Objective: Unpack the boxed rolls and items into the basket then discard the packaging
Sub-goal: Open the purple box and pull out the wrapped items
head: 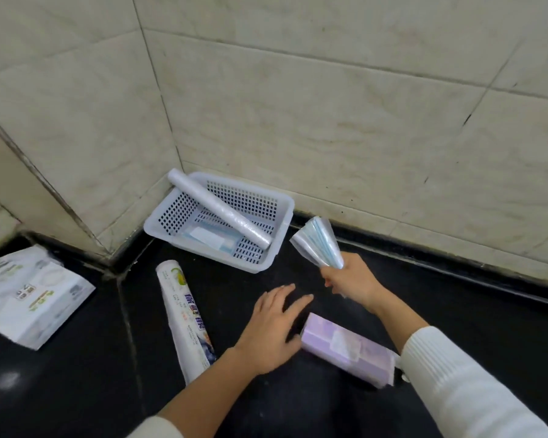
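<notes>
A white perforated basket (279, 213) stands in the wall corner on the black counter. A clear plastic roll (217, 207) lies slanted across it, over a flat blue-white packet (206, 237). My right hand (351, 281) grips a clear pouch of blue-striped items (318, 243), held up just right of the basket. My left hand (274, 327) rests flat and open on the counter, touching the left end of a purple wrapped pack (348, 347). A printed white roll wrapper (184, 317) lies left of that hand.
Torn white boxes and packaging (32, 298) lie at the far left of the counter. Tiled walls close the back and left sides. Bare black counter (487, 314) stretches to the right.
</notes>
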A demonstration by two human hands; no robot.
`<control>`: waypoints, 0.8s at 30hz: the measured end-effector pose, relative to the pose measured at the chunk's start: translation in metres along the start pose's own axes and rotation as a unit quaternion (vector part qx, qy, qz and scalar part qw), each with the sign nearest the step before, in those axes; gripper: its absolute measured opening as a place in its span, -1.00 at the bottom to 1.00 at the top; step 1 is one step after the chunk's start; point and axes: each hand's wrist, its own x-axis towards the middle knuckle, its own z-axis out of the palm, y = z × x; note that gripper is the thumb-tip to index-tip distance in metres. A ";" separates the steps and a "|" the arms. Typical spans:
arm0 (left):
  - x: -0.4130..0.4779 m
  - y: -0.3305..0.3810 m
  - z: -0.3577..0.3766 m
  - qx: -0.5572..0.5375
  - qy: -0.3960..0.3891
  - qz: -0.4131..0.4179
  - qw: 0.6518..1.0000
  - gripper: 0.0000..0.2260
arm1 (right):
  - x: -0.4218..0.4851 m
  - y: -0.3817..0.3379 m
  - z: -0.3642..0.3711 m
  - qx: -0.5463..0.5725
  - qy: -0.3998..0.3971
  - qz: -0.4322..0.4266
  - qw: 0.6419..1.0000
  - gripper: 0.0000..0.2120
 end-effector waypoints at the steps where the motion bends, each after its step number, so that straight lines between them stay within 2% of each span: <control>1: 0.000 -0.017 -0.012 -0.002 0.037 -0.023 0.999 -0.37 | 0.007 -0.010 0.008 0.006 0.005 -0.007 1.000 -0.90; 4: 0.002 -0.070 -0.047 -0.017 0.134 -0.087 0.987 -0.47 | 0.031 -0.043 0.034 0.006 0.006 -0.035 0.999 -0.89; 6: 0.005 -0.107 -0.065 -0.014 0.158 -0.124 0.980 -0.51 | 0.047 -0.062 0.052 -0.006 -0.010 -0.051 0.999 -0.87; 10: 0.015 -0.171 -0.085 0.024 0.137 -0.173 0.975 -0.57 | 0.083 -0.087 0.086 -0.092 -0.048 -0.094 0.990 -0.88; 12: 0.018 -0.192 -0.087 0.031 0.109 -0.174 0.978 -0.58 | 0.103 -0.093 0.102 -0.175 -0.076 -0.100 0.977 -0.80; 19: 0.021 -0.205 -0.079 0.000 0.123 -0.158 0.980 -0.60 | 0.141 -0.092 0.140 -0.393 -0.177 -0.027 0.902 -0.60; 21: 0.022 -0.206 -0.078 0.000 0.121 -0.164 0.979 -0.60 | 0.143 -0.095 0.141 -0.444 -0.168 -0.027 0.880 -0.62; 24: 0.023 -0.207 -0.075 -0.013 0.126 -0.166 0.978 -0.61 | 0.147 -0.097 0.140 -0.468 -0.134 -0.064 0.871 -0.67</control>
